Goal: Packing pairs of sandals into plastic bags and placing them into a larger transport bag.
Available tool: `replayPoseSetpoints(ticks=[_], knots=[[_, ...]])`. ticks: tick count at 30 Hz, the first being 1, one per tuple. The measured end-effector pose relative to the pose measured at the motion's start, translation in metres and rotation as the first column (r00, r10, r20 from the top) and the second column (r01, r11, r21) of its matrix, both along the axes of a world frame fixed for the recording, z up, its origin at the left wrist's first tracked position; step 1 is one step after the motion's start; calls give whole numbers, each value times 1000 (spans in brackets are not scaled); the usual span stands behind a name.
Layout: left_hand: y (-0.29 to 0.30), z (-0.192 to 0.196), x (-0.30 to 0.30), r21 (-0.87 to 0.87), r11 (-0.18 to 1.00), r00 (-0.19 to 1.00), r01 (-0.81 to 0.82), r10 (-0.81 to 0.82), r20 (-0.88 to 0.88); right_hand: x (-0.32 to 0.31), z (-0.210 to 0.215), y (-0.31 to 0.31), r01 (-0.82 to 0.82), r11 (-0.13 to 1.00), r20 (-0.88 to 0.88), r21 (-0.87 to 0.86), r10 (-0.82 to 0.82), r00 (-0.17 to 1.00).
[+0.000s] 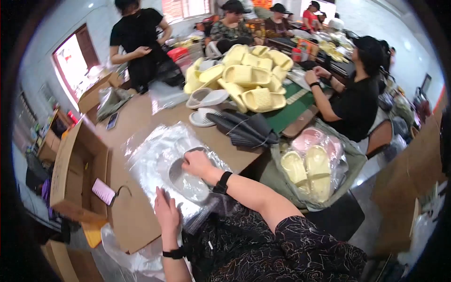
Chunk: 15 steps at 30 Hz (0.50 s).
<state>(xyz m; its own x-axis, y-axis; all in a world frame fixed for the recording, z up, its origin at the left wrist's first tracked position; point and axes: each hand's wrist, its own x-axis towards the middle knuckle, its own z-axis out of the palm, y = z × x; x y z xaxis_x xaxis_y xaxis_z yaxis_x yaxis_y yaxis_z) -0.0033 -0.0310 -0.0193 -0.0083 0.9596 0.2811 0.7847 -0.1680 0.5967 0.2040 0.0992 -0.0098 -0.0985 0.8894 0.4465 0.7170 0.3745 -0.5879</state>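
Note:
A light grey slipper lies at the middle of the table's near edge, over a stack of clear plastic bags; film seems to cover part of it. Curled fingers of my right hand grip the slipper's far part from above. What is inside that fist is partly hidden. My left hand lies beside the slipper's near end, on the left edge of the bags, with fingers stretched out and holding nothing. Beyond my right hand sits a bundle of dark grey slippers.
A heap of yellow slippers fills the table's far side, with grey slippers before it. To the right stands a sack of bagged slippers. An open carton and a phone are left. Co-workers surround the table.

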Motion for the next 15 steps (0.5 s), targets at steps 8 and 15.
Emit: replayPoseSetpoints(ticks=[8,15], knots=[[-1,8,9,31,999,999,34,-35,8,171,138,-84,106,989,-226,107,-80,971],[-6,1,0,68,997,999,23,-20,-37,391,128,-153,364,872,-573,-329,-490,657]])
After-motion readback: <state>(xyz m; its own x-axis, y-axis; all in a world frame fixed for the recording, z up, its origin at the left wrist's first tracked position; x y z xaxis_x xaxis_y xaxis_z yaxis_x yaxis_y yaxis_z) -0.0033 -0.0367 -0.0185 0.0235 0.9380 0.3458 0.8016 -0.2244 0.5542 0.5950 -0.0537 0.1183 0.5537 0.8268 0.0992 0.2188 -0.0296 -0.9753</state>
